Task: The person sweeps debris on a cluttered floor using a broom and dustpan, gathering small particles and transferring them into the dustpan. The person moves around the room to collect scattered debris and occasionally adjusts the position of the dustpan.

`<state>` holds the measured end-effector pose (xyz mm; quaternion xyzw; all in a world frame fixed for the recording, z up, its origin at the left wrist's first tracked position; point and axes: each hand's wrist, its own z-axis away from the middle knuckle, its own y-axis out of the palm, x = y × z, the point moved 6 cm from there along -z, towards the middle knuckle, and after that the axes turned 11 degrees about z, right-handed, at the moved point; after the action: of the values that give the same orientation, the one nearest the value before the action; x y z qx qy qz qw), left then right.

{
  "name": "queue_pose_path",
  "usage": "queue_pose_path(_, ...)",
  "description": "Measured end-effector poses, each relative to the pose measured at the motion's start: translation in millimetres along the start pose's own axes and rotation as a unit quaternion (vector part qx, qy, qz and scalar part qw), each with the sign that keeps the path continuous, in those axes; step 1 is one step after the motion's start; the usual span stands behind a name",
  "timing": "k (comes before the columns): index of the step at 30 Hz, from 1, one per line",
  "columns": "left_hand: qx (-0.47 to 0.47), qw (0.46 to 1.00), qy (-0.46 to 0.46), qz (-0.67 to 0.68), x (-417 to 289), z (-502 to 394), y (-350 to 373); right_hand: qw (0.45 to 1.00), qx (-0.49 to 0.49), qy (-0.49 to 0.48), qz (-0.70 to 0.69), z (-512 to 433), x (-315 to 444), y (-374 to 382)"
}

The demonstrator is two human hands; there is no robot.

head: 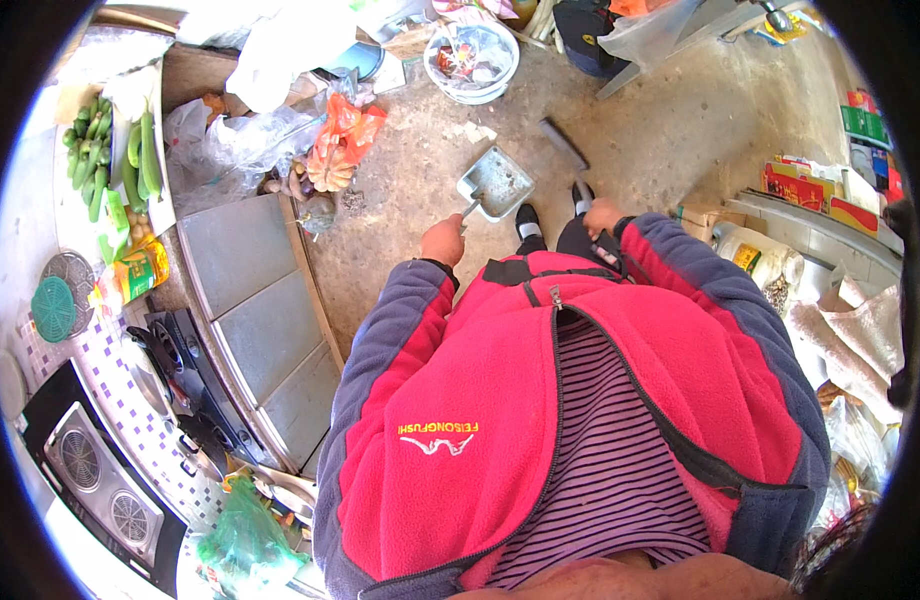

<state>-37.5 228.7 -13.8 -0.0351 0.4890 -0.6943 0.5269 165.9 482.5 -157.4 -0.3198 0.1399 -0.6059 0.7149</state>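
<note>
My left hand [443, 241] grips the handle of a pale dustpan [499, 180], which lies low over the concrete floor with grey dirt on its pan. In my right hand [602, 217] is the handle of a broom [563, 142]. The dark broom head is on the floor, right of the dustpan and apart from it. My two shoes [529, 217] show between my hands. A few pale scraps [471, 133] lie on the floor just beyond the dustpan.
A white bucket [473, 64] holding plastic rubbish stands ahead. At left, pumpkins [330, 166] and plastic bags [257, 139] lie by the counter cabinet [239, 240]. A gas stove [197, 382] is on that counter. Boxes [794, 187] and a large jar [760, 251] are at right.
</note>
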Motion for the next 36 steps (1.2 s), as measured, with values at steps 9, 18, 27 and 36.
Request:
queue_pose_path(9,0.019,0.996,-0.084,0.024,17.5,9.2,6.9,0.725,-0.008,0.027,-0.689,70.3,-2.1,-9.7)
queue_pose_path(18,-0.067,0.993,-0.089,0.033,22.0,54.9,23.4,0.61,-0.097,0.213,-0.757,156.6,-12.8,58.6)
queue_pose_path(27,-0.078,0.983,-0.162,0.045,75.3,137.5,41.3,0.577,-0.161,0.289,-0.746,180.0,-68.7,120.4)
queue_pose_path(36,-0.075,0.973,-0.213,0.051,137.6,186.2,65.7,0.723,-0.114,0.368,-0.573,104.1,-86.1,140.5)
